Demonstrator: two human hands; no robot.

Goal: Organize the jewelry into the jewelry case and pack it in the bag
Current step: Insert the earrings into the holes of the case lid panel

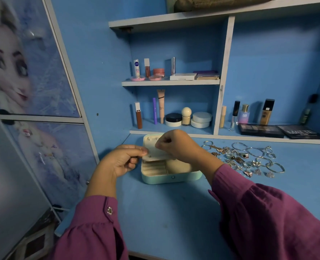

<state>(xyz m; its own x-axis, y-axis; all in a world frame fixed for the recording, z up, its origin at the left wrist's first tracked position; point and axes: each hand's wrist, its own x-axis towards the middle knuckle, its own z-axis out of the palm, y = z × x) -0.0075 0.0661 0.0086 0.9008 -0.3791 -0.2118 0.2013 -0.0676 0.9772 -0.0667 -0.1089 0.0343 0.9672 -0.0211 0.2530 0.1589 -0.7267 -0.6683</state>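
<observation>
A mint-green jewelry case (171, 178) lies open on the blue desk, its cream lining showing and its lid standing up at the back. Over the case, my left hand (120, 161) pinches the left edge of a cream earring panel (155, 153). My right hand (176, 144) is closed at the panel's upper edge, fingertips pinched on a small piece I cannot make out. One small stud shows on the panel. A pile of loose jewelry (243, 158), with rings, earrings and bangles, lies to the right of the case. No bag is in view.
Shelves behind the desk hold cosmetics: bottles, tubes, jars (201, 120) and eyeshadow palettes (279, 131). A cupboard with printed doors (33, 87) stands close on the left. The desk's front edge (155, 257) runs between my sleeves.
</observation>
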